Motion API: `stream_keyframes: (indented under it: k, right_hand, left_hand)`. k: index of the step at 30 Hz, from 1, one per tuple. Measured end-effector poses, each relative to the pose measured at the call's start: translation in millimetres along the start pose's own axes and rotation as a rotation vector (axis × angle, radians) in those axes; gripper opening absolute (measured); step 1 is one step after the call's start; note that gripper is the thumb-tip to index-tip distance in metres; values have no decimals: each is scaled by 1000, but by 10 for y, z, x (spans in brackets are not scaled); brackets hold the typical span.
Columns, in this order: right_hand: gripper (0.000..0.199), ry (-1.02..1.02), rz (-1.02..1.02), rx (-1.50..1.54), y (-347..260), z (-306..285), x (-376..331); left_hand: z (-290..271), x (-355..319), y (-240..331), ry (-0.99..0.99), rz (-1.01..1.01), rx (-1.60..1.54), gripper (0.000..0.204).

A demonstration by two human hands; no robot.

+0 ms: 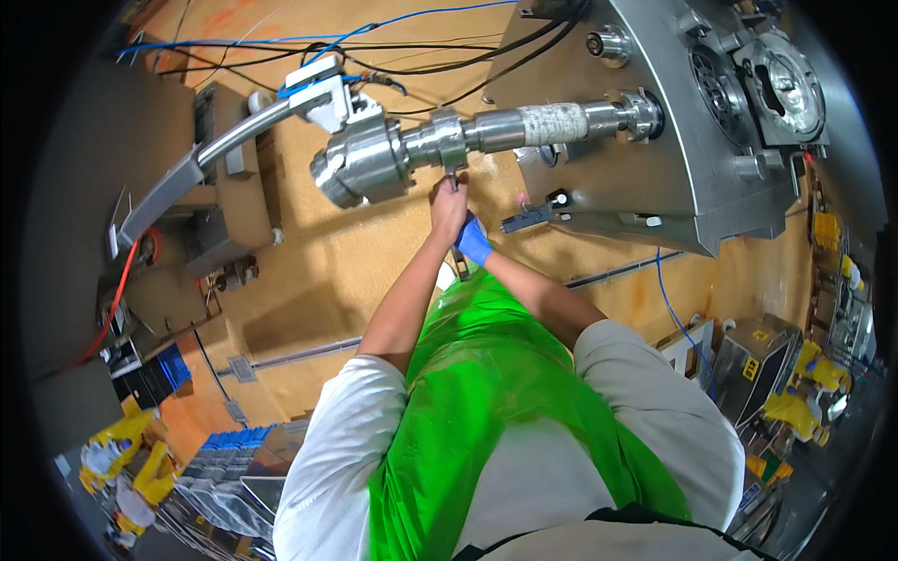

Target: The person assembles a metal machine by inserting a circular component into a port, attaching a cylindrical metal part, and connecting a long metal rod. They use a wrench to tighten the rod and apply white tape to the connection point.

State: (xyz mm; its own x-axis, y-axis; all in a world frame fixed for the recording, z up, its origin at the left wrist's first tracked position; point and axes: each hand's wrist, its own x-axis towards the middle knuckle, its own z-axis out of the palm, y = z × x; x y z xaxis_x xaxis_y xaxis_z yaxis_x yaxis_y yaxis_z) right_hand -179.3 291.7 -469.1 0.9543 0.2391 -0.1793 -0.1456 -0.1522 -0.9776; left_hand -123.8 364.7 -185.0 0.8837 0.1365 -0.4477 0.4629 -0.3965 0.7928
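My bare left hand is closed just below a clamp on a steel pipe assembly. A slim metal tool, like a wrench, shows above its fingers, touching or very near the clamp. My right hand, in a blue glove, is closed right behind the left, against the same tool. The dark lower end of the wrench-like tool sticks out below the glove; its middle is hidden by both hands. The pipe runs from a wide steel cylinder on the left to a large steel machine on the right.
A bent steel arm with a white bracket meets the cylinder. Cables cross behind. A dark latch projects from the machine. Steel equipment stands left, and a drain channel crosses the tan floor.
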Motion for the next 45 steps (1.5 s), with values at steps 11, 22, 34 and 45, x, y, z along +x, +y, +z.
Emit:
stream_keyframes:
  k: [11, 22, 34, 45]
  right_hand:
    - [46, -467, 495, -514, -3218, -1300, -840]
    - [36, 534, 389, -529, -4708, -2622, -3643]
    - [33, 839, 85, -450, -3345, -5823, -1613]
    - [32, 476, -230, -1192, -2781, -6437, 57]
  left_hand:
    - [411, 386, -503, -414, -520, -1248, 44]
    - [60, -1295, 963, -1450, 38, -203, 59]
    - [-1143, -1526, -493, -606, -231, -385, 53]
    - [-133, -3329, -1723, 164, -500, -556, 51]
